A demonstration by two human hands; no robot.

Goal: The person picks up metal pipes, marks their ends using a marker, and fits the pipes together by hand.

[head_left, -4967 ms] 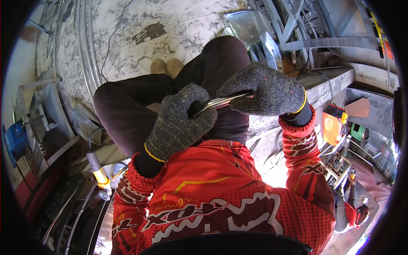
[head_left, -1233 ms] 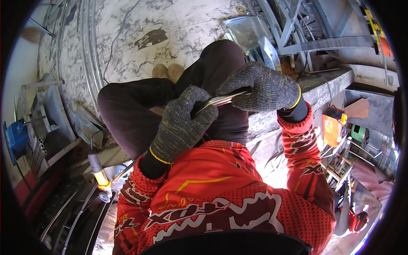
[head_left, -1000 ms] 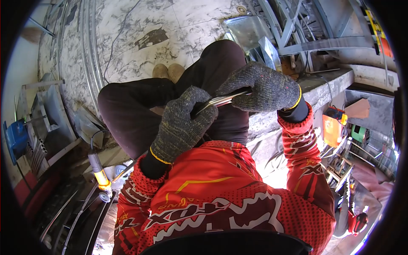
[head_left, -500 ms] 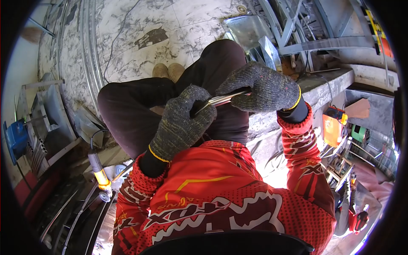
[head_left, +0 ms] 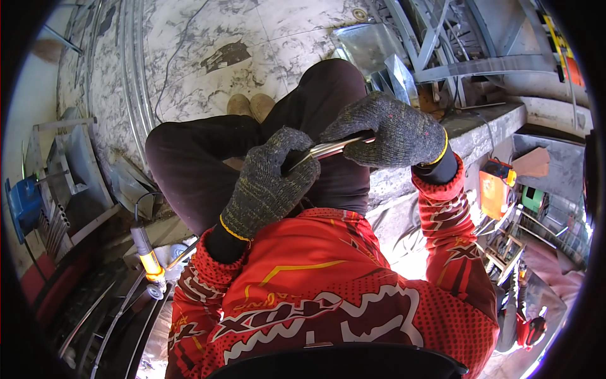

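Note:
A short, shiny metal piece (head_left: 327, 150) spans the gap between my two gloved hands, above my lap. My left hand (head_left: 270, 180), in a dark grey knitted glove with a yellow edge, is closed on its left end. The right end is pinched in my right hand (head_left: 391, 131), which wears a matching glove. The glove fingers hide both ends of the piece, so its full shape cannot be made out. My dark trousers (head_left: 196, 167) and red printed shirt (head_left: 303, 259) lie beneath and behind the hands.
An angle grinder (head_left: 149, 257) stands at the lower left, near a blue tool (head_left: 24, 205). Long metal bars (head_left: 130, 82) lie on the marbled floor (head_left: 202, 31). Sheet metal (head_left: 369, 41) and a steel frame (head_left: 486, 65) are upper right. An orange machine (head_left: 494, 189) and another person (head_left: 527, 330) are at right.
Compared with five seconds ago, the view has shifted slightly and my left hand sits a little differently around the metal piece. Over the last second both hands have barely moved, still holding it.

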